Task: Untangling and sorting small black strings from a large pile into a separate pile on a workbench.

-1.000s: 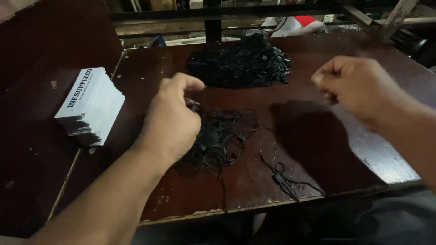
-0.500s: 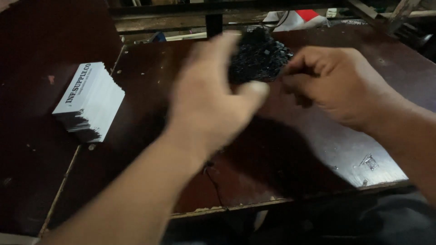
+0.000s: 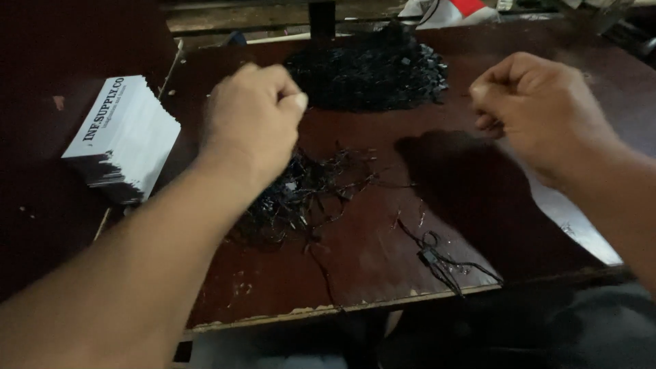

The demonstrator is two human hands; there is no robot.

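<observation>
Black string loops lie in a loose tangle (image 3: 307,195) on the dark brown wooden table (image 3: 369,273), just under and beside the left hand (image 3: 253,123), its stray ends trailing toward the near edge. That hand is curled into a fist, thumb pressed to forefinger; whether a strand is pinched there I cannot tell. Well apart, the right hand (image 3: 540,113) is likewise closed, nothing visible in it. A bigger heap of black strings (image 3: 372,68) sits farther back, a few loose strands (image 3: 437,260) near the front edge, and a slanted stack of white cards (image 3: 123,140) lies left.
</observation>
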